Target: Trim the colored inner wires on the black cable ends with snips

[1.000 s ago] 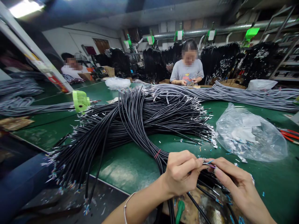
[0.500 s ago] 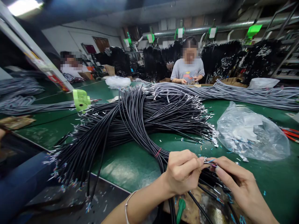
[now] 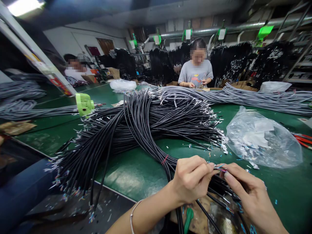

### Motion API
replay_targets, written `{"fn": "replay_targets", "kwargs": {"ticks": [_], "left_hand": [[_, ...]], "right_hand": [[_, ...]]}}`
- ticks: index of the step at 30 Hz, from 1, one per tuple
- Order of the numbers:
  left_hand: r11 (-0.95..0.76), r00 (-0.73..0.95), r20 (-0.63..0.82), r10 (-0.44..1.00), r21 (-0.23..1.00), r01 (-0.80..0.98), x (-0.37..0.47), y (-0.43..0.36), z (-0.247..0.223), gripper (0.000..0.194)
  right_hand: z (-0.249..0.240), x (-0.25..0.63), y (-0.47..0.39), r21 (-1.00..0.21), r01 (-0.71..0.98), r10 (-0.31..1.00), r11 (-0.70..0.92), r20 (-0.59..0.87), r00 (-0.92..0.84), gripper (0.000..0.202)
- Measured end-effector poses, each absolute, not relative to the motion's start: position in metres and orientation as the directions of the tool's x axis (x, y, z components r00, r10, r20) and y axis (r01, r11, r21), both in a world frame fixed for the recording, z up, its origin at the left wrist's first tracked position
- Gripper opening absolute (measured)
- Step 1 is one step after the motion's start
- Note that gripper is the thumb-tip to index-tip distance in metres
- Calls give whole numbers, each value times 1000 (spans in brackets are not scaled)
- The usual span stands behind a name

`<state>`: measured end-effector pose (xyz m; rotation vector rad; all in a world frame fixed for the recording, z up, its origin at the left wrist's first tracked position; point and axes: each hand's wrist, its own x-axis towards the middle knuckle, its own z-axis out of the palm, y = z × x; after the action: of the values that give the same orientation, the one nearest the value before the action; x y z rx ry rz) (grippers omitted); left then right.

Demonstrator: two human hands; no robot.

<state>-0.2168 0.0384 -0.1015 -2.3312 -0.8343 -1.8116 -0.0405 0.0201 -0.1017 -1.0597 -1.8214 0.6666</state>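
Near the lower right, my left hand (image 3: 192,178) pinches a cable end with thin coloured wires (image 3: 220,168) fanning from it. The fingers and thumb of my right hand (image 3: 248,185) are closed on the wire tips, just right of the left fingertips. A bundle of black cables (image 3: 148,130), tied with a red band (image 3: 165,159), runs down toward my left hand. Under both hands lie more black cable ends, some with blue wires, partly hidden by the hands.
A large heap of black cables (image 3: 180,120) covers the green table (image 3: 136,178). To the right are a clear plastic bag (image 3: 263,139) and red-handled tools (image 3: 303,139). A green fan (image 3: 84,104) stands left. Across the table sits a person (image 3: 196,71); grey cables (image 3: 255,97) lie between.
The coloured wires between my fingertips have shifted slightly, with the pink and blue ones now spread more visibly. Both hands stay in nearly the same place.
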Motion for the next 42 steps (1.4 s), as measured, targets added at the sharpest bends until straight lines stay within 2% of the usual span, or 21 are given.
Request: {"fn": "replay_targets", "kwargs": {"ticks": [5,10,13,17,20,22,24,28,30,33,36,40,42], "left_hand": [[-771,109,855,507,394,500,-215,34,-97,6],[-769,138,828,544,426,477,-214,33,-97,2],[-738,156,761,630,525,425,-215,34,-97,7],[-619,205,585,784,723,305,-215,33,-92,19],[-376,266,340,902,921,98,-214,34,-90,31],[-207,295,206,933,978,-31,-213,35,-91,32],[-187,258,197,946,980,-65,-211,35,-93,28],[-445,139,427,893,885,138,-209,33,-96,16],[-549,135,533,835,802,235,-208,32,-96,13],[-633,147,619,772,723,277,-208,30,-96,12],[-672,156,658,736,686,279,-209,33,-96,11],[-668,203,637,744,699,256,-210,38,-98,7],[-644,226,603,765,717,268,-209,39,-99,6]], "right_hand": [[-108,-40,21,-743,441,859,504,485,-164,24],[-106,-41,19,-681,489,823,545,545,-157,24],[-105,-41,18,-665,500,814,555,558,-161,24],[-104,-40,19,-658,505,814,558,552,-181,23],[-104,-41,19,-667,504,824,549,535,-188,21],[-103,-41,19,-683,506,836,527,523,-166,20],[-103,-41,19,-714,505,854,485,511,-99,18],[-99,-43,20,-782,470,887,409,463,-1,15],[-96,-43,20,-804,441,898,399,440,-9,15],[-94,-42,21,-845,385,920,372,389,-35,16],[-96,-41,22,-904,293,950,311,301,-80,17],[-98,-42,22,-985,54,973,163,152,-171,22],[-98,-42,23,-974,95,965,205,184,-187,22]]}}
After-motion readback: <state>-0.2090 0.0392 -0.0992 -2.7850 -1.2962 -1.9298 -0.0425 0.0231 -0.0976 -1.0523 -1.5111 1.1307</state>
